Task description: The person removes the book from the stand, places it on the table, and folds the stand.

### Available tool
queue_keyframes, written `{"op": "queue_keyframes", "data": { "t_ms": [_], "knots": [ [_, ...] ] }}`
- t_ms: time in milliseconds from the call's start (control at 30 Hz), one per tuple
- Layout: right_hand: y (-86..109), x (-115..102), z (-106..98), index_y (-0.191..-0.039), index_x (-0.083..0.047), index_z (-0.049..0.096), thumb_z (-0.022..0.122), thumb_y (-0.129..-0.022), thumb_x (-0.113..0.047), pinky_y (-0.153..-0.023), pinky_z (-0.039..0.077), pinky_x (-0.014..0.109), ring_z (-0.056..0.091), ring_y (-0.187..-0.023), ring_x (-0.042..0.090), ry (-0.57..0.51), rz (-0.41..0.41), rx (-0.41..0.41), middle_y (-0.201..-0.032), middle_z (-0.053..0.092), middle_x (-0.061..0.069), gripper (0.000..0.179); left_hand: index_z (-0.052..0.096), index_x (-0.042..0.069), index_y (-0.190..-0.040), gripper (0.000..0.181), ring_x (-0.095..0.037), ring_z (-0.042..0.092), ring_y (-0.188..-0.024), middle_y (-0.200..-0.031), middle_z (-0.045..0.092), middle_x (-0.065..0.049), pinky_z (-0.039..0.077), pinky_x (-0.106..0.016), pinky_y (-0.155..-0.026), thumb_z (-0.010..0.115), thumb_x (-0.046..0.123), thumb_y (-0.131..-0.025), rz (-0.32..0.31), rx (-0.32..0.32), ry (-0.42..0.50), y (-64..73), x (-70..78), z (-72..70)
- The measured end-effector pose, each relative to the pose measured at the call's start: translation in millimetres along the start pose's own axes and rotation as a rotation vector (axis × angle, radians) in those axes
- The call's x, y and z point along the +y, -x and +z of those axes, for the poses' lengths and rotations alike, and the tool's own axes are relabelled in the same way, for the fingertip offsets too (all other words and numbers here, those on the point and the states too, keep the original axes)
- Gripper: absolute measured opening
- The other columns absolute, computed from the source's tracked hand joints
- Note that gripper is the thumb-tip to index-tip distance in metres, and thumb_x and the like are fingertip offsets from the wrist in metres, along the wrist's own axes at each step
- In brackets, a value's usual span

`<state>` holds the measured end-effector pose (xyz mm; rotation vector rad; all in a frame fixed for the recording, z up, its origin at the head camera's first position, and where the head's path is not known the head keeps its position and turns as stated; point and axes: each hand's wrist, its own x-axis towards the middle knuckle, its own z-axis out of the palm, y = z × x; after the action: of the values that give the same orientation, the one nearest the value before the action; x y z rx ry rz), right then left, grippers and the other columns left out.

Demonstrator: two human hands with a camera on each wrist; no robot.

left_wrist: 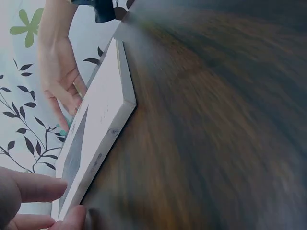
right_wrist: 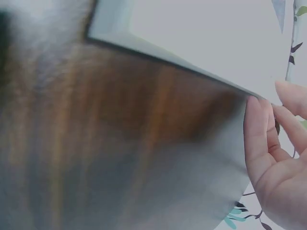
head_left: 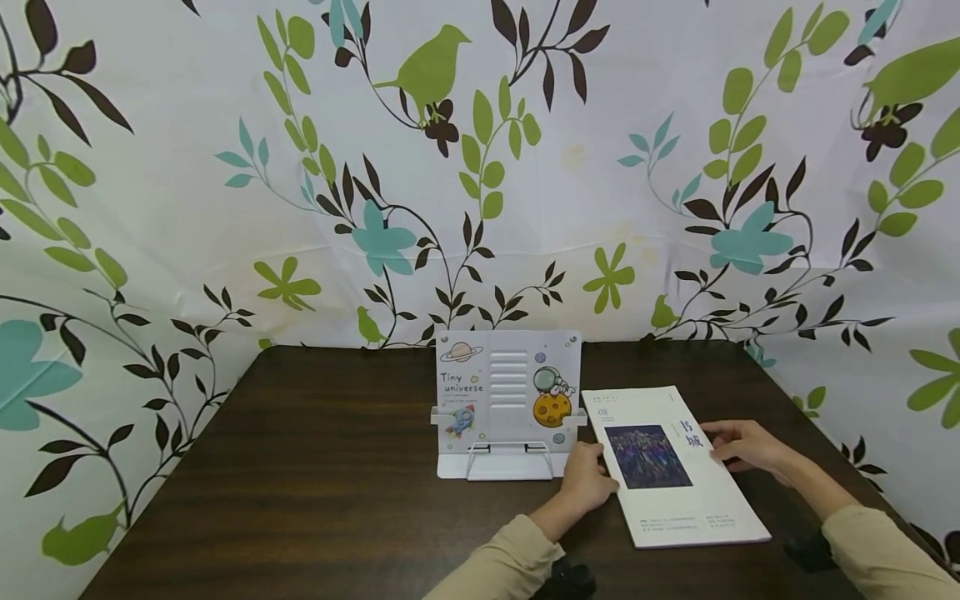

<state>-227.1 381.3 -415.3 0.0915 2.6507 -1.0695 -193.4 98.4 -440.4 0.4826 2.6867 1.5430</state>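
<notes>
A white magazine with a dark blue picture on its cover lies aslant on the brown table, right of centre. My left hand grips its left side; in the left wrist view the fingertips are at the spine, one finger over the cover. At the opposite edge, my right hand holds the magazine, with the thumb above and fingers against the side in the right wrist view. A white book stand with space cartoons stands upright beside it, close to my left hand.
The dark wooden table reaches back to a cloth printed with leaves and birds. Black wrist devices show near both sleeves. The stand has clear side clips and a wire rest in front.
</notes>
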Motion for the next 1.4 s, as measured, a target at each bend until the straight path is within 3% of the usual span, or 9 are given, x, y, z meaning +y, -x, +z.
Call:
{"op": "queue_keyframes", "data": {
  "t_ms": [167, 267, 467, 667, 833, 933, 1167, 1400],
  "knots": [
    [-0.4, -11.8, -6.3, -0.128, 0.017, 0.034, 0.058, -0.084, -0.010, -0.071, 0.052, 0.041, 0.056, -0.080, 0.022, -0.001, -0.044, 0.016, -0.091, 0.057, 0.013, 0.056, 0.060, -0.010, -0.108, 0.045, -0.011, 0.056, -0.066, -0.097, 0.062, -0.019, 0.043, -0.018, -0.057, 0.073, -0.001, -0.066, 0.072, -0.047, 0.021, 5.9, -2.0, -17.2],
    [-0.9, -20.9, -8.7, -0.128, 0.017, 0.033, 0.056, -0.086, -0.009, -0.072, 0.052, 0.041, 0.057, -0.084, 0.024, 0.003, -0.083, 0.023, -0.094, 0.057, 0.016, 0.054, 0.060, -0.010, -0.107, 0.043, -0.010, 0.058, -0.067, -0.097, 0.063, -0.018, 0.044, -0.017, -0.060, 0.072, 0.000, -0.067, 0.133, -0.069, 0.004, 14.8, -5.9, -31.5],
    [-4.5, -46.1, -4.0, -0.131, 0.013, 0.033, 0.058, -0.087, -0.015, -0.074, 0.051, 0.040, 0.055, -0.091, 0.027, -0.002, -0.143, 0.012, -0.104, 0.056, 0.021, 0.057, 0.059, -0.007, -0.106, 0.038, -0.016, 0.061, -0.074, -0.097, 0.063, -0.017, 0.047, -0.019, -0.067, 0.069, -0.002, -0.070, 0.187, -0.092, -0.002, 38.3, -19.2, -74.8],
    [-7.1, -75.3, 9.9, -0.129, 0.008, 0.040, 0.062, -0.085, -0.023, -0.075, 0.051, 0.039, 0.056, -0.096, 0.028, -0.014, -0.214, 0.007, -0.111, 0.055, 0.023, 0.058, 0.059, -0.008, -0.103, 0.031, -0.031, 0.059, -0.083, -0.096, 0.059, -0.019, 0.051, -0.023, -0.064, 0.063, -0.010, -0.073, 0.265, 0.047, -0.043, 52.7, -33.9, -132.0],
    [-6.0, -99.3, 19.5, -0.127, 0.006, 0.043, 0.062, -0.086, -0.025, -0.079, 0.050, 0.043, 0.055, -0.101, 0.033, -0.051, -0.289, -0.019, -0.115, 0.053, 0.025, 0.055, 0.060, -0.008, -0.101, 0.030, -0.031, 0.059, -0.086, -0.096, 0.059, -0.019, 0.052, -0.022, -0.064, 0.062, -0.013, -0.072, 0.259, 0.196, -0.066, 48.6, -40.5, -176.8],
    [-7.5, -110.9, 26.2, -0.127, 0.006, 0.043, 0.060, -0.087, -0.023, -0.080, 0.049, 0.044, 0.055, -0.102, 0.033, -0.089, -0.348, -0.045, -0.117, 0.052, 0.027, 0.053, 0.061, -0.006, -0.102, 0.031, -0.029, 0.058, -0.088, -0.096, 0.059, -0.017, 0.052, -0.024, -0.064, 0.064, -0.013, -0.072, 0.244, 0.264, -0.094, 42.6, -49.0, -195.6],
    [-11.5, -136.3, 52.8, -0.127, 0.006, 0.043, 0.058, -0.088, -0.018, -0.081, 0.050, 0.041, 0.056, -0.102, 0.031, -0.151, -0.405, -0.090, -0.116, 0.052, 0.026, 0.048, 0.055, -0.006, -0.114, 0.041, -0.027, 0.057, -0.089, -0.105, 0.054, -0.016, 0.052, -0.027, -0.065, 0.065, -0.009, -0.074, 0.205, 0.380, -0.124, 26.7, -78.8, -214.8],
    [-14.0, -155.7, 73.3, -0.126, 0.006, 0.042, 0.055, -0.089, -0.012, -0.081, 0.050, 0.040, 0.056, -0.100, 0.032, -0.199, -0.399, -0.083, -0.113, 0.053, 0.022, 0.044, 0.052, -0.004, -0.118, 0.044, -0.026, 0.057, -0.091, -0.104, 0.056, -0.016, 0.052, -0.032, -0.067, 0.066, -0.005, -0.076, 0.180, 0.360, -0.082, 14.7, -84.9, -218.4]
  ]
}}
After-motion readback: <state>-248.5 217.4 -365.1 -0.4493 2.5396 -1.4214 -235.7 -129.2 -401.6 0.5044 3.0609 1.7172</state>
